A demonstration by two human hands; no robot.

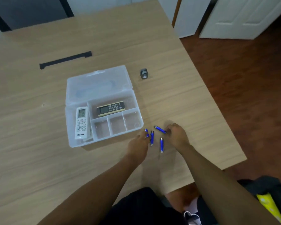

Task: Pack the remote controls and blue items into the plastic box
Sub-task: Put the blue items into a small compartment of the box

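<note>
A clear plastic box (pixel 139 127) lies open on the wooden table, its lid folded back. A white remote (pixel 81 122) fills its left compartment and a black remote (pixel 111 108) its upper one. The small front compartments look empty. Just right of the box lie several small blue items. My left hand (pixel 139 146) pinches one blue item (pixel 147 132), with another (pixel 152 138) beside its fingers. My right hand (pixel 177 135) grips the end of a third blue item (pixel 160 129). One more blue item (pixel 161 145) lies loose between my hands.
A small grey metal object (pixel 144 73) stands behind and to the right of the box. A long black bar (pixel 65 60) lies further back on the table. The table's right edge (pixel 221 114) drops to a dark wooden floor.
</note>
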